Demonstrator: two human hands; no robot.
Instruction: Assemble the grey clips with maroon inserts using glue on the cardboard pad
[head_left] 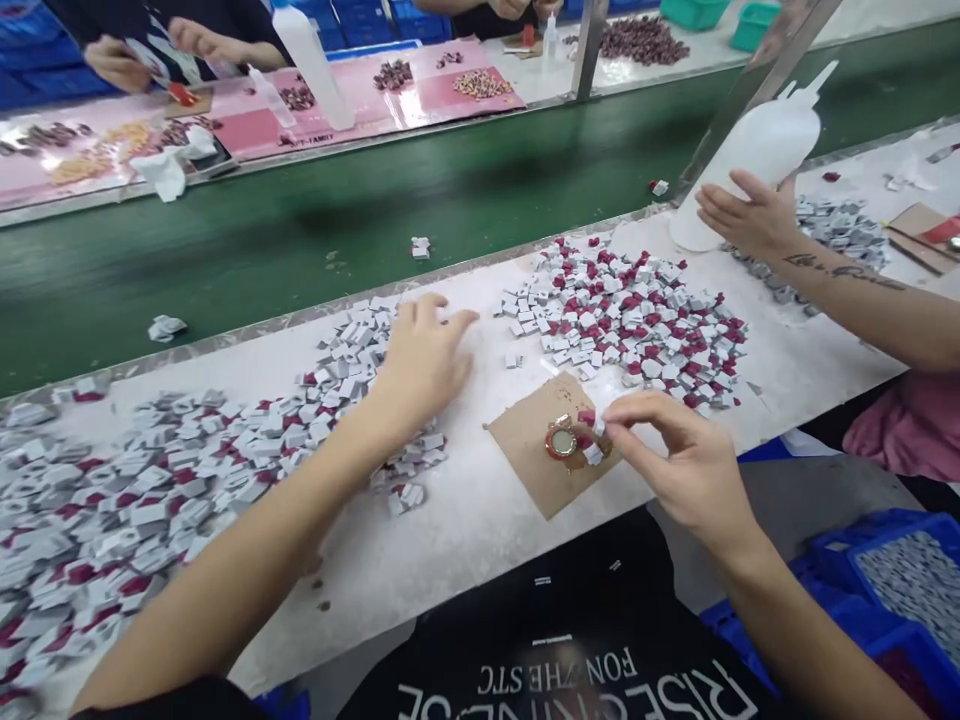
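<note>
My left hand point(426, 362) is over the white table point(390, 590), fingers apart and holding nothing, beside a heap of grey and dark red pieces point(349, 345). In the thumb and fingertips of my right hand point(679, 460) is a small grey and red piece point(592, 420), above the right part of a brown cardboard square point(540, 480). On the cardboard sits a small round orange-rimmed dish point(561, 442). Another grey piece point(592, 454) lies close to the dish. A second heap point(637, 320) of grey and red pieces spreads behind the cardboard.
A green belt point(285, 240) runs behind the table, with a few loose pieces on it. At right another person's hand point(754, 215) touches a large white bottle point(750, 150). People sit across at a pink-topped bench point(360, 100). Blue crates point(847, 600) stand low at right.
</note>
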